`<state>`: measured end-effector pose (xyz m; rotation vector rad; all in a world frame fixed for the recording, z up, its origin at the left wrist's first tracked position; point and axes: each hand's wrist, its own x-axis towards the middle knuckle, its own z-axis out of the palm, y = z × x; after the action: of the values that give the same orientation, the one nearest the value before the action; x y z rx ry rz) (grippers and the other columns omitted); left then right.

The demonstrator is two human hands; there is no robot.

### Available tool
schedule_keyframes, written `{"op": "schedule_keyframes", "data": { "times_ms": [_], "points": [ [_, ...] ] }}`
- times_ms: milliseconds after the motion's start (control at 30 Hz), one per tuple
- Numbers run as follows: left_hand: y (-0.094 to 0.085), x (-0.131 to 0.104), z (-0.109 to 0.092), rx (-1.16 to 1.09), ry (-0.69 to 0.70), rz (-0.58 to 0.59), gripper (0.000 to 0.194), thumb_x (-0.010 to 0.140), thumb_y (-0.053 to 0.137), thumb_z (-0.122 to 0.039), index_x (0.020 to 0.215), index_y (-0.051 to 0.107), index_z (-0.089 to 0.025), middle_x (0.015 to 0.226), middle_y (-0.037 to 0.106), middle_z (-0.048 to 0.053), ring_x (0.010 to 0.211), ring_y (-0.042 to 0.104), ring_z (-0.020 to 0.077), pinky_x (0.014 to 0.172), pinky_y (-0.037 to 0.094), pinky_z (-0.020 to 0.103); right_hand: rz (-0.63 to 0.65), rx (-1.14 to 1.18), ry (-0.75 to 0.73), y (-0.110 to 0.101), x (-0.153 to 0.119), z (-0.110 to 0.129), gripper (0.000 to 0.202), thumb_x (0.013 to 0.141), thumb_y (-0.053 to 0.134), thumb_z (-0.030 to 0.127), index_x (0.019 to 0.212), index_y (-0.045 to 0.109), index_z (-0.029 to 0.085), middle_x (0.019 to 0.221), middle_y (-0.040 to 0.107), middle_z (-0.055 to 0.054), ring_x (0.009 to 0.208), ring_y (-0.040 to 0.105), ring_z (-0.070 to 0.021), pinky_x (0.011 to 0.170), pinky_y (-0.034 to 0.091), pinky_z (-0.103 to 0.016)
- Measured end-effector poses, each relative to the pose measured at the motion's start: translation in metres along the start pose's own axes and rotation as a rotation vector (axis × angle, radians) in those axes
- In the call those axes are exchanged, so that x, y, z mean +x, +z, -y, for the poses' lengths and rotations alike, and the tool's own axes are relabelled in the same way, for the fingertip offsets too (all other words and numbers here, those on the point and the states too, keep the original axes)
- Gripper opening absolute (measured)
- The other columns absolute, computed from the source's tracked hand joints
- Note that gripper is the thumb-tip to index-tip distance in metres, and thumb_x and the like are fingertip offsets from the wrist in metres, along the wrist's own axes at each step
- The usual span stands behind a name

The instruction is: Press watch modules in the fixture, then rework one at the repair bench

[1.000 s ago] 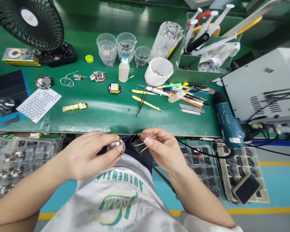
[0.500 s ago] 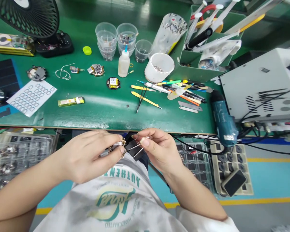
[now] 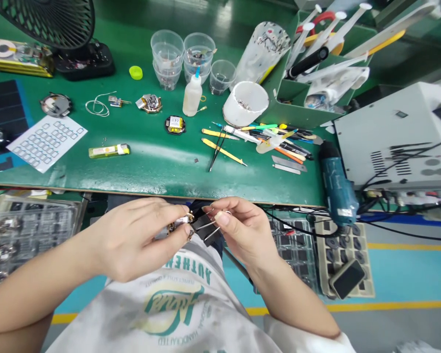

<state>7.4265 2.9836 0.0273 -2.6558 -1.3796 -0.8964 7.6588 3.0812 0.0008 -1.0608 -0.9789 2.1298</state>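
Observation:
My left hand [image 3: 132, 235] is closed, thumb and fingers pinching a small watch body [image 3: 180, 223] with a shiny metal edge. Much of that piece is covered by the fingers. Close to its right side, my right hand [image 3: 242, 228] pinches a two-pronged silver wire tool [image 3: 209, 224] between thumb and forefinger. The prongs point left toward the watch body; whether they touch it I cannot tell. Dark material behind the prongs blurs their outline. Both hands are just in front of the bench edge, above the printed white shirt.
On the green bench [image 3: 150, 169] lie tweezers [image 3: 217, 149], knives, blades and opened watch parts [image 3: 175, 124]. Behind stand clear cups [image 3: 167, 54], a glue bottle [image 3: 193, 95] and a white tub [image 3: 244, 105]. A teal power tool [image 3: 338, 186] hangs at the right, above parts trays [image 3: 321, 274].
The view has shifted slightly, so the bench things sit a little differently. Both hands keep nearly the same pose and grip on the watch body and the wire tool.

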Motion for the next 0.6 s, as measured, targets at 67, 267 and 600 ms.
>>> {"op": "schedule_keyframes", "data": {
  "times_ms": [67,267,600],
  "points": [
    [0.0006,-0.0004,-0.0002,-0.002,-0.001,0.0,0.013,0.098,0.071,-0.018,0.111,0.071,-0.018,0.113,0.081,0.011,0.097,0.079,0.0209,0.085,0.069,0.035,-0.006,-0.004,-0.007,0.0005,0.0,0.0001,0.029,0.067,0.104,0.041,0.085,0.086,0.028,0.086,0.086,-0.002,0.075,0.079,-0.015,0.077,0.067,-0.028],
    [0.0022,-0.0041,-0.0011,-0.03,-0.018,0.02,0.017,0.096,0.07,-0.016,0.113,0.072,-0.017,0.117,0.079,0.012,0.1,0.077,0.022,0.09,0.067,0.036,-0.008,-0.018,0.003,-0.0006,0.0,-0.001,0.029,0.067,0.104,0.042,0.084,0.086,0.028,0.086,0.086,-0.002,0.075,0.08,-0.0151,0.076,0.068,-0.027],
    [-0.0013,-0.0042,0.0,-0.102,-0.047,0.085,0.017,0.098,0.064,-0.015,0.111,0.073,-0.021,0.119,0.079,0.009,0.095,0.076,0.0204,0.09,0.065,0.035,0.019,-0.035,-0.025,-0.003,-0.0009,-0.0051,0.025,0.071,0.102,0.04,0.086,0.086,0.029,0.088,0.086,-0.001,0.077,0.08,-0.0134,0.078,0.066,-0.025]
  ]
}}
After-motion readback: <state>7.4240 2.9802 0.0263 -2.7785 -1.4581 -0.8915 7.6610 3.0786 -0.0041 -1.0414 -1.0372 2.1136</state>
